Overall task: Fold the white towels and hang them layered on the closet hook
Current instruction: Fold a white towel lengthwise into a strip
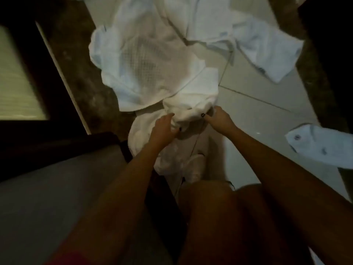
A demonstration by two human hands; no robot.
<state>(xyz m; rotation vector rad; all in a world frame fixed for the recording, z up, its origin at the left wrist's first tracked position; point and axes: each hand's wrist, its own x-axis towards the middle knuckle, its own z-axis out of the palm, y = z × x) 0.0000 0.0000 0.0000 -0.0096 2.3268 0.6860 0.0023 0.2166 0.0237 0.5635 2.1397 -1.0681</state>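
Observation:
A bunched white towel (188,109) lies on the pale tiled floor just in front of me, trailing down toward my knees. My left hand (164,125) grips its left side with curled fingers. My right hand (219,119) pinches its right edge beside a small dark tag. Behind it lies a large white waffle-weave towel (145,64), spread and rumpled. Another white towel (267,46) lies farther right. No closet hook shows in this view.
A further white cloth (321,144) lies at the right edge. A grey cushioned surface (63,188) fills the lower left, with dark furniture and a lit panel (17,87) beyond it. Dark mottled floor borders (76,54) flank the pale tiles. My bare knees (210,217) are below the hands.

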